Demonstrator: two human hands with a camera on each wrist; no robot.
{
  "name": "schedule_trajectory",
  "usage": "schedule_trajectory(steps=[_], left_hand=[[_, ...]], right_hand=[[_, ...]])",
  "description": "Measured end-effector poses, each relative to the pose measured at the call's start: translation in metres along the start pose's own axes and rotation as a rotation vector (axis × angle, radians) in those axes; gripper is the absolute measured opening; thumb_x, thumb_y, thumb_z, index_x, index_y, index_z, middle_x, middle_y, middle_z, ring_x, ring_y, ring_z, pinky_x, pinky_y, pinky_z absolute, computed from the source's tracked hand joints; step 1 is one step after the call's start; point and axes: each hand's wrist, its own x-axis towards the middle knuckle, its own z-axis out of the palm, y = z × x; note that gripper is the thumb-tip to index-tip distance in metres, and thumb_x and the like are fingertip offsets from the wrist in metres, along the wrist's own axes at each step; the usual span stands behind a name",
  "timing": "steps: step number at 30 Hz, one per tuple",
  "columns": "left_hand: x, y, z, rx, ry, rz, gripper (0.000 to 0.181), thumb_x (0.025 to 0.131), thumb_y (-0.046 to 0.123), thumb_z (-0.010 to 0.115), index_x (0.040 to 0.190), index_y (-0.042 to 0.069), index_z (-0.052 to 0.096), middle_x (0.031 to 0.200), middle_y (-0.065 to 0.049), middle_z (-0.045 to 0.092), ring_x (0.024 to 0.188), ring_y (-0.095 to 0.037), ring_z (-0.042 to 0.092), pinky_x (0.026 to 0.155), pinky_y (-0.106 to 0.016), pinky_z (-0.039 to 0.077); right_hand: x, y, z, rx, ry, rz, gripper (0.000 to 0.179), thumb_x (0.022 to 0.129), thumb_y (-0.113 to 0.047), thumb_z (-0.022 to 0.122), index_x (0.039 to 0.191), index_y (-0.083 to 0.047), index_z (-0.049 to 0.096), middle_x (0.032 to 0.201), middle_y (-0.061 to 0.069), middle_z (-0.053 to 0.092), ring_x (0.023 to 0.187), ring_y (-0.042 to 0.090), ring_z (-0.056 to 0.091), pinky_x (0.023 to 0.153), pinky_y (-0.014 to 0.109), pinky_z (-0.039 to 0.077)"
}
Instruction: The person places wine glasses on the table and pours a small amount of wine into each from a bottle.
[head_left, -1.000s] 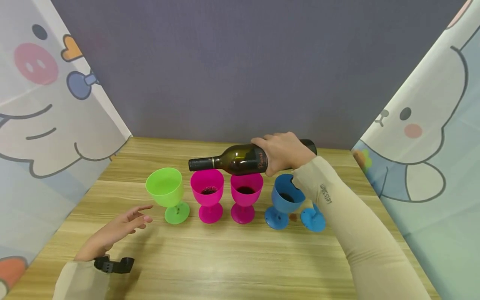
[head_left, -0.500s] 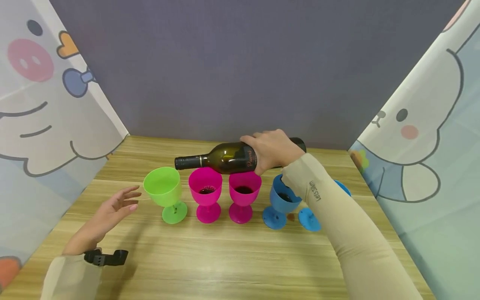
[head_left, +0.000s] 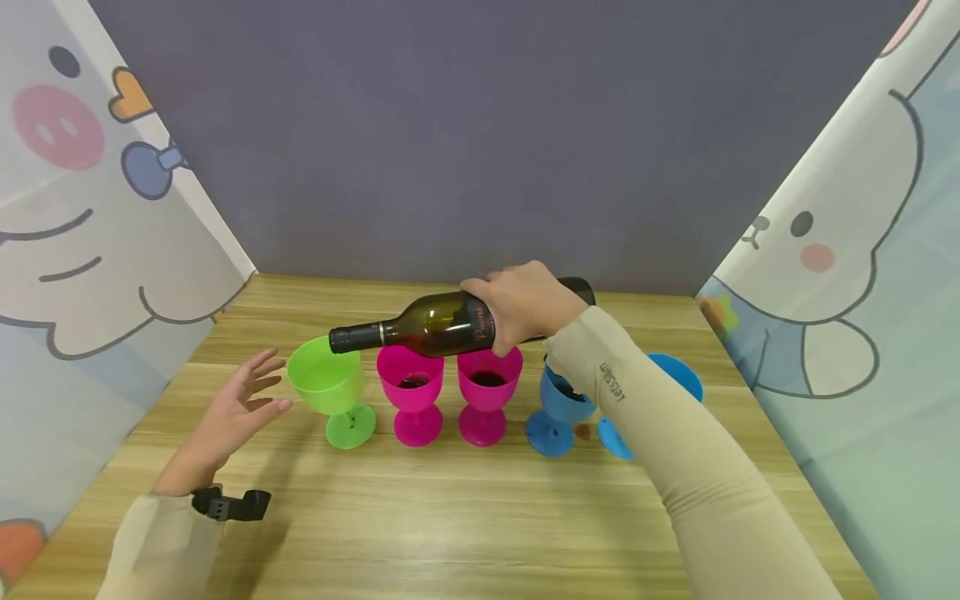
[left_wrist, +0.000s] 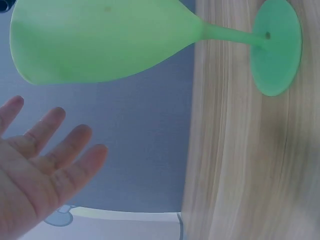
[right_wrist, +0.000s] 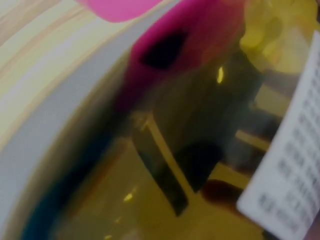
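My right hand grips a dark glass wine bottle around its body. The bottle is tipped almost level, its neck pointing left and slightly down, with the mouth over the rim of a green goblet. In the right wrist view the bottle's glass and white back label fill most of the frame. Just left of the green goblet, my left hand is held with fingers spread and nothing in it. The left wrist view shows those fingers apart from the green bowl.
Two pink goblets with dark liquid stand right of the green one. Further right is a blue goblet with dark liquid, then another blue goblet partly behind my right sleeve. A grey wall backs the wooden table.
The bottle has shifted left from above the pink goblets until its mouth is over the green goblet, its neck dipping lower. My left hand has moved a little and its fingers have spread.
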Motion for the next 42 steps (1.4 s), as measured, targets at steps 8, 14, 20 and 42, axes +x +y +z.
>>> schedule_trajectory(steps=[8,14,20,42], left_hand=[[0.004,0.006,0.002,0.073,-0.029,-0.037,0.075,0.087,0.001,0.065,0.147,-0.007,0.02,0.139,-0.037,0.034,0.118,-0.045,0.043,0.088,-0.024,0.044],[0.009,0.006,0.006,0.097,-0.035,-0.057,0.079,0.087,0.003,0.067,0.148,-0.007,0.018,0.139,-0.039,0.031,0.116,-0.055,0.041,0.087,-0.05,0.047],[0.018,0.006,0.013,0.078,-0.049,-0.069,0.084,0.085,0.003,0.068,0.149,-0.006,0.014,0.139,-0.041,0.029,0.114,-0.057,0.041,0.088,-0.068,0.039],[0.022,0.001,0.03,-0.06,0.014,-0.13,0.081,0.085,-0.001,0.065,0.148,-0.006,0.014,0.13,-0.038,0.036,0.111,-0.054,0.046,0.073,-0.014,0.047]], right_hand=[[0.002,-0.012,0.004,-0.08,0.031,0.016,0.083,0.066,-0.043,0.076,0.14,-0.018,0.047,0.1,0.007,0.062,0.079,0.024,0.058,0.057,0.041,0.051],[0.002,-0.016,0.01,-0.101,0.162,0.013,0.08,0.065,-0.042,0.079,0.134,-0.015,0.052,0.089,0.007,0.062,0.064,0.023,0.055,0.05,0.037,0.05],[0.002,-0.017,0.013,-0.136,0.268,-0.012,0.077,0.061,-0.04,0.08,0.129,-0.014,0.055,0.083,0.007,0.061,0.056,0.022,0.05,0.045,0.034,0.047],[0.007,-0.022,0.02,-0.199,0.304,-0.053,0.061,0.066,-0.029,0.072,0.122,-0.012,0.054,0.091,0.008,0.056,0.052,0.02,0.048,0.054,0.035,0.047]])
